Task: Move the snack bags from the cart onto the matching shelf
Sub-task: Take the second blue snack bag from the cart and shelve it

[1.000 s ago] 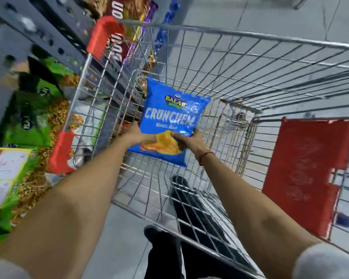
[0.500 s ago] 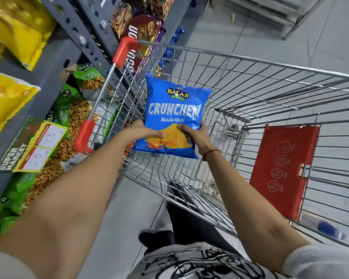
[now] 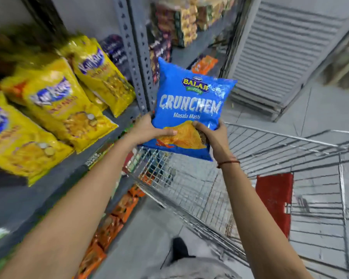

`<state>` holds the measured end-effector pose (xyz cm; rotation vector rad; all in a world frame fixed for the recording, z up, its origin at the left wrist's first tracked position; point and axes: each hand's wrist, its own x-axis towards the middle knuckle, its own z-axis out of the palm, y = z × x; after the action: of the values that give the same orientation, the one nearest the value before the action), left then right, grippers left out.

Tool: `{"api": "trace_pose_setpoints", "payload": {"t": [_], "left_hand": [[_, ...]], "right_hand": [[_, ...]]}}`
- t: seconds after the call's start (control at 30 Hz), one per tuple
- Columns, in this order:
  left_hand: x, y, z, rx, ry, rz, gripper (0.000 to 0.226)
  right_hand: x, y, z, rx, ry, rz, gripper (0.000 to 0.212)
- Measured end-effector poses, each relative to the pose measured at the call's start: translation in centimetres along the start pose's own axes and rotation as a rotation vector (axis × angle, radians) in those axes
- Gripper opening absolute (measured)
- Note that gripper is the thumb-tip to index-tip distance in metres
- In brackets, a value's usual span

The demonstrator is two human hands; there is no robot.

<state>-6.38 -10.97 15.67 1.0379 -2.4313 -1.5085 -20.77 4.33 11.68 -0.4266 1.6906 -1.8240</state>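
Note:
A blue Crunchem snack bag (image 3: 189,103) is held upright in the air, above the left edge of the wire cart (image 3: 274,156). My left hand (image 3: 147,129) grips its lower left corner and my right hand (image 3: 212,135) grips its lower right corner. The bag is beside the grey shelf upright (image 3: 135,63), level with the shelf (image 3: 54,182) that carries yellow snack bags (image 3: 69,109). No other bags show inside the cart.
Purple and brown packs (image 3: 161,49) fill the shelves behind the upright. Orange packs (image 3: 117,218) sit on lower shelves by the floor. A red seat flap (image 3: 274,200) hangs in the cart. A grey rolling shutter (image 3: 286,51) stands ahead on the right.
Both hands have lifted the blue bag up out of the cart and toward the shelf. My view has swung up and left, bringing the yellow bags into sight.

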Motion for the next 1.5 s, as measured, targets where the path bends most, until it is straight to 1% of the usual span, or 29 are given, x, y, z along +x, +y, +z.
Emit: {"api": "trace_pose_setpoints", "payload": {"t": [0.03, 0.13, 0.3, 0.4, 0.5, 0.63, 0.73, 0.83, 0.87, 0.9, 0.93, 1.0, 1.03, 1.07, 1.13, 1.17, 1.23, 1.27, 1.3, 1.33, 1.43, 1.5], "left_hand": [[-1.0, 1.2, -1.0, 0.014, 0.054, 0.026, 0.069], [-4.4, 4.5, -4.5, 0.078, 0.205, 0.104, 0.074], [-11.1, 9.5, -10.5, 0.130, 0.443, 0.222, 0.072], [-15.9, 12.0, -13.8, 0.173, 0.617, 0.294, 0.073], [-20.5, 14.0, -16.9, 0.204, 0.777, 0.360, 0.074], [-26.1, 15.6, -20.6, 0.202, 0.944, 0.415, 0.077], [-30.1, 15.9, -23.0, 0.180, 1.051, 0.441, 0.073], [-33.8, 15.1, -25.3, 0.166, 1.162, 0.444, 0.062], [-35.0, 14.7, -26.0, 0.163, 1.195, 0.440, 0.062], [-36.0, 14.3, -26.6, 0.153, 1.221, 0.433, 0.063], [-37.0, 13.7, -27.3, 0.137, 1.242, 0.417, 0.065], [-38.9, 12.4, -28.6, 0.105, 1.264, 0.371, 0.069], [-39.8, 11.6, -29.3, 0.096, 1.278, 0.348, 0.073], [-40.6, 10.9, -30.0, 0.088, 1.289, 0.324, 0.079], [-42.0, 9.4, -31.3, 0.070, 1.298, 0.279, 0.086], [-42.6, 8.8, -31.8, 0.054, 1.299, 0.259, 0.087], [-43.4, 7.6, -33.0, 0.022, 1.308, 0.215, 0.087], [-43.7, 7.0, -33.5, 0.006, 1.320, 0.191, 0.086], [-43.8, 6.4, -34.0, -0.006, 1.336, 0.166, 0.085], [-43.9, 5.8, -34.5, -0.015, 1.357, 0.142, 0.084], [-43.6, 4.0, -35.6, -0.046, 1.413, 0.081, 0.081], [-43.2, 3.1, -36.0, -0.053, 1.433, 0.053, 0.078]], "right_hand": [[-0.5, -1.6, 0.7, -0.008, -0.022, -0.045, 0.054], [-2.1, -6.3, 3.0, 0.028, -0.076, -0.190, 0.053], [-5.2, -14.3, 7.7, 0.097, -0.193, -0.393, 0.039], [-7.5, -18.6, 10.8, 0.169, -0.267, -0.469, 0.037], [-10.1, -22.8, 14.3, 0.243, -0.347, -0.543, 0.040], [-14.0, -27.7, 18.9, 0.314, -0.479, -0.629, 0.033], [-16.3, -30.1, 22.4, 0.329, -0.565, -0.694, 0.036], [-18.1, -31.6, 26.2, 0.347, -0.662, -0.715, 0.032], [-18.7, -31.7, 27.6, 0.337, -0.691, -0.712, 0.034], [-19.2, -31.7, 29.0, 0.319, -0.708, -0.704, 0.041], [-19.8, -31.6, 30.5, 0.304, -0.718, -0.697, 0.059], [-21.3, -31.5, 32.9, 0.258, -0.750, -0.654, 0.106], [-22.2, -31.4, 34.1, 0.234, -0.789, -0.634, 0.115], [-22.8, -31.1, 35.4, 0.201, -0.810, -0.622, 0.114], [-23.9, -30.4, 37.6, 0.145, -0.852, -0.629, 0.102], [-24.3, -30.2, 38.7, 0.145, -0.880, -0.633, 0.092], [-25.0, -29.8, 40.9, 0.139, -0.940, -0.653, 0.056], [-25.3, -29.7, 41.8, 0.131, -0.964, -0.669, 0.046], [-25.3, -29.5, 43.0, 0.116, -0.966, -0.680, 0.047], [-25.4, -29.4, 43.9, 0.093, -0.969, -0.686, 0.052], [-25.7, -28.9, 45.8, 0.028, -1.003, -0.713, 0.079], [-25.4, -28.3, 46.8, 0.007, -1.031, -0.702, 0.082]]}}
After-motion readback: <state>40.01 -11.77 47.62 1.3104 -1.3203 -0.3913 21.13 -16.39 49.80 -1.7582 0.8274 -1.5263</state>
